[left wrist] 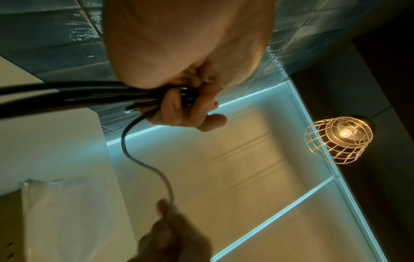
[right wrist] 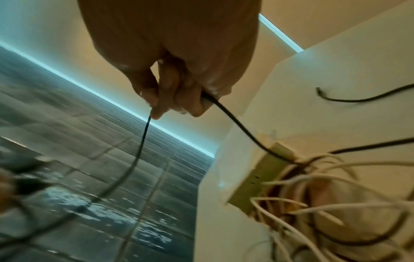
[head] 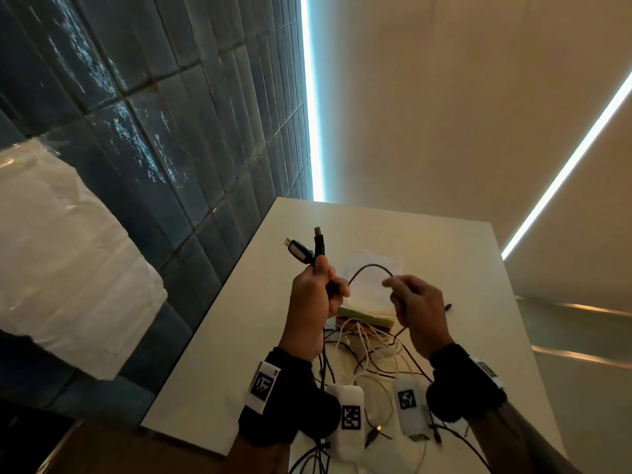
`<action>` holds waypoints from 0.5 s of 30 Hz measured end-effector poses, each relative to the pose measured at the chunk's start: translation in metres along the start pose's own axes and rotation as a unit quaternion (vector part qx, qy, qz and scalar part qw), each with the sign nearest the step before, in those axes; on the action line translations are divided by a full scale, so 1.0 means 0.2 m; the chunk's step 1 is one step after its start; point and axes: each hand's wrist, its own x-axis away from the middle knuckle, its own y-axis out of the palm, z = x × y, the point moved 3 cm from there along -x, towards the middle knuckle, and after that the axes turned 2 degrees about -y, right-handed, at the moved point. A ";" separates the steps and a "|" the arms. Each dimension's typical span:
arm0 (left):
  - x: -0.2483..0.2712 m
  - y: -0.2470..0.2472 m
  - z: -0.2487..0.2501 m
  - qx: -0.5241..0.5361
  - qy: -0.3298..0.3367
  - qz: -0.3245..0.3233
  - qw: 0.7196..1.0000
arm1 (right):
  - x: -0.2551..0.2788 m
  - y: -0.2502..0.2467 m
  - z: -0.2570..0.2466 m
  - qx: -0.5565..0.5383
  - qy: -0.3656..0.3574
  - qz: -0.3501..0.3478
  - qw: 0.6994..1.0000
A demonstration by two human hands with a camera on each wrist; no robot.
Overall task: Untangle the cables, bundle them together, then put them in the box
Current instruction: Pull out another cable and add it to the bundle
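Hand states are given first: the left hand (head: 313, 302) is closed in a fist round several black cables, whose plug ends (head: 304, 249) stand up above the knuckles, while the right hand (head: 415, 304) pinches one thin black cable (head: 367, 268) between thumb and fingertips; that cable arches across from the left hand to the right and then drops toward the box. Both hands are held raised above the tabletop (head: 219, 354), on the near side of the box.

Taken from largest to smallest, the white tabletop is seen carrying everything. The box (head: 366, 314), a small open one with a greenish rim, lies about mid-tabletop, just beyond the hands, with a white sheet (head: 372, 265) on its far side. The tangle (head: 372, 354) of white and black cables is spread from the box mouth back toward the person, some strands lying over the box rim, as the right wrist view shows. One loose black cable end (head: 447, 306) lies to the right of the box.

Progress is judged as early to middle: a few black cables appear to have been gathered into the left hand, and one more is being drawn free. Most of the white cables remain knotted, no bundle has been tied, and nothing is seen packed away in the box as a finished bundle
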 end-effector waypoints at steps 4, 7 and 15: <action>-0.02 0.04 -0.07 -0.025 -0.040 0.004 0.999 | 0.10 0.06 -0.22 -0.020 -0.067 -0.084 0.994; -0.02 0.06 -0.08 0.020 -0.056 -0.013 0.998 | 0.20 0.10 -0.28 -0.022 -0.070 -0.154 0.985; -0.02 0.07 -0.02 0.196 -0.055 -0.090 0.975 | 0.30 0.09 -0.02 0.020 0.049 -0.251 0.966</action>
